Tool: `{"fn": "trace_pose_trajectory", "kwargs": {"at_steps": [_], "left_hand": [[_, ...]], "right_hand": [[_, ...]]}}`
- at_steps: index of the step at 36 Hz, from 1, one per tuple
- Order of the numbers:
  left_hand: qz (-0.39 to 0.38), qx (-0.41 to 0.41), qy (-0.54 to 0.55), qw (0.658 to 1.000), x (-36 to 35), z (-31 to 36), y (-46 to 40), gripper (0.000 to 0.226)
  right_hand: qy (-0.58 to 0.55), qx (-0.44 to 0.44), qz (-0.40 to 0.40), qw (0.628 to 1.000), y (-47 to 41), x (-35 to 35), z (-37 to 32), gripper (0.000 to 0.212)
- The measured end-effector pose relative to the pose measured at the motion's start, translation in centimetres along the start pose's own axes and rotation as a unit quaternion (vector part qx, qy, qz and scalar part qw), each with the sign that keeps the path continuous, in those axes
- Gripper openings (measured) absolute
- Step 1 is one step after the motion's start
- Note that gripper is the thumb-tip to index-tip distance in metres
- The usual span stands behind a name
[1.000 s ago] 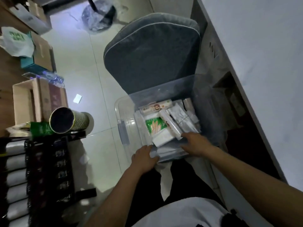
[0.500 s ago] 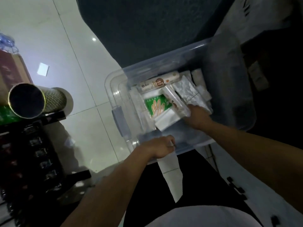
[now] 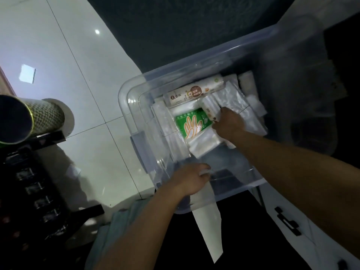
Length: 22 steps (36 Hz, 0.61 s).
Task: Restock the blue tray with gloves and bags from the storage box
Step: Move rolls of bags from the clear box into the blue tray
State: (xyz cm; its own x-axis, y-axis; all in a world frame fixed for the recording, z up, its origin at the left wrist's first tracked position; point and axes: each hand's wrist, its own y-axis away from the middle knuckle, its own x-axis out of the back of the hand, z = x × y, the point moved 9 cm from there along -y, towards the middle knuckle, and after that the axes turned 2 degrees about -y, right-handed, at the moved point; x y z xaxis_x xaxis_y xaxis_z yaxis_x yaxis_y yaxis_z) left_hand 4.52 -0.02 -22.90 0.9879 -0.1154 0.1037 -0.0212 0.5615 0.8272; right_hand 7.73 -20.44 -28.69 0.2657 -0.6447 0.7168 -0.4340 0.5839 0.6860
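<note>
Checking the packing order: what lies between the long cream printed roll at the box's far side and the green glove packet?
In the head view, a clear plastic bag pack fills the strip between the cream roll and the green glove packet.

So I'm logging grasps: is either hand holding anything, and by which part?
Left hand grips the box by its near rim. Right hand lies on the packets beside the green glove pack; a grip cannot be told.

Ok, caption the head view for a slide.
Right hand reaches among packets in the clear plastic storage box beside the green glove packet; left hand at its near rim.
</note>
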Motion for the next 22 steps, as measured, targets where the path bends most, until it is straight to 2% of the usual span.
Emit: {"fn": "trace_pose_trajectory", "kwargs": {"at_steps": [2,4,7,9,11,13,15,17,19,21,22], "left_hand": [[0.024,0.018,0.008,1.0,1.6,-0.7,-0.5,0.039],[0.054,0.03,0.051,0.997,3.6,-0.9,-1.0,0.036],[0.151,0.038,0.195,0.968,7.4,-1.0,-1.3,0.027],[0.204,0.041,0.234,0.95,9.7,-0.9,-1.6,0.028],[0.192,0.039,0.26,0.945,10.7,-0.2,-2.3,0.042],[0.156,0.025,0.273,0.949,10.6,1.2,-3.2,0.05],[0.143,0.008,0.278,0.95,10.5,2.6,-3.9,0.045],[0.16,0.0,0.302,0.94,10.9,3.5,-4.3,0.046],[0.173,0.007,0.347,0.922,11.4,3.9,-4.6,0.054],[0.155,0.017,0.407,0.9,11.6,4.2,-4.9,0.059],[0.139,0.018,0.434,0.89,11.6,4.4,-5.1,0.058]], "right_hand": [[-0.093,-0.022,-0.01,0.995,0.3,0.4,0.5,0.046],[-0.254,-0.065,-0.035,0.964,1.1,0.5,1.2,0.046],[-0.454,-0.126,-0.083,0.878,3.1,-0.1,2.2,0.046],[-0.554,-0.159,-0.116,0.809,4.5,-0.7,2.7,0.045],[-0.615,-0.175,-0.161,0.751,5.8,-1.4,2.6,0.044],[-0.64,-0.171,-0.203,0.721,6.8,-1.7,2.3,0.046],[-0.646,-0.151,-0.229,0.712,7.7,-1.6,2.2,0.046],[-0.634,-0.124,-0.23,0.728,8.3,-1.1,2.3,0.041],[-0.588,-0.08,-0.205,0.778,8.6,0.0,2.2,0.038],[-0.52,-0.016,-0.184,0.834,8.7,1.3,1.5,0.046],[-0.497,0.011,-0.182,0.848,8.7,1.8,1.1,0.052]]}}
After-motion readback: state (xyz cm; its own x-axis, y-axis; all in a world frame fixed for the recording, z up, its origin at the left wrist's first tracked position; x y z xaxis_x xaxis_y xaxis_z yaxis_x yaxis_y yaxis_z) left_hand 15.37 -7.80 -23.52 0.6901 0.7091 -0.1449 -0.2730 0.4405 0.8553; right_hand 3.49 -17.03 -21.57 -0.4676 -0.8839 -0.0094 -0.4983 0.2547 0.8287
